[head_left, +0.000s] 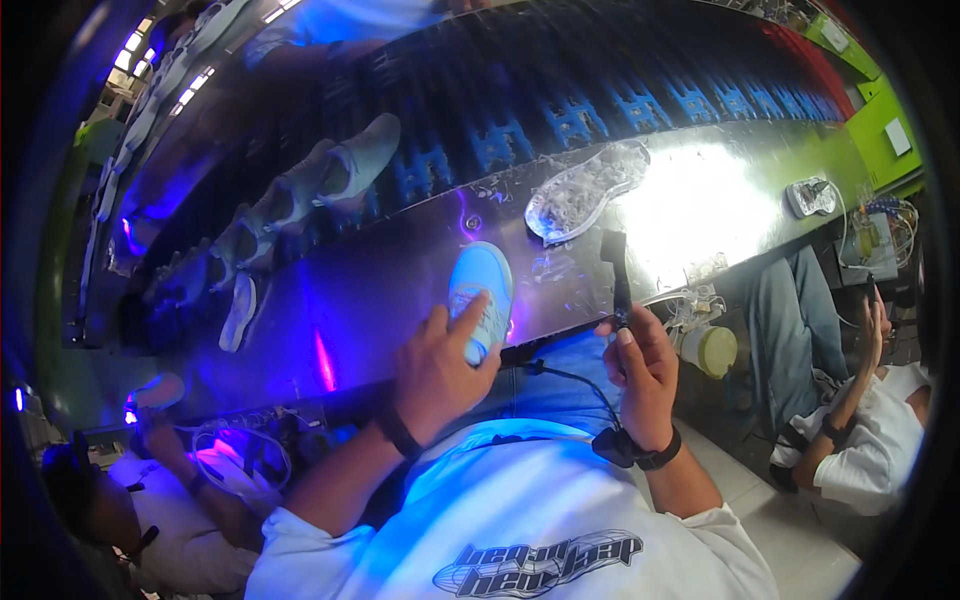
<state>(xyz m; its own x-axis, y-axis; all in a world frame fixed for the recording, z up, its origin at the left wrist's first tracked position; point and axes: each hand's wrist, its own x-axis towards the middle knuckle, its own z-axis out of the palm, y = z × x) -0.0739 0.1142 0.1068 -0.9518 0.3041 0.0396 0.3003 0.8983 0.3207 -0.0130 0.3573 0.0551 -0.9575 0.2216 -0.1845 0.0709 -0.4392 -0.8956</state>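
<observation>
A pale shoe (487,270), lit blue, lies toe-away on the metal worktop in front of me. My left hand (440,370) is closed around its heel end, with the index finger stretched along the laces area. To the right, my right hand (648,378) grips the handle of a dark brush (616,265). The brush stands upright, its head above the worktop and apart from the shoe. Beyond it lies a sole-shaped tray (590,195) with crumpled, whitish stuff on it.
Several pale shoes (360,155) line the dark conveyor (480,80) at the far left; another pale shoe piece (238,312) lies nearer. A small silvery tray (812,197) sits far right. Co-workers (165,500) sit on both sides. A pale tub (712,348) stands below the worktop edge.
</observation>
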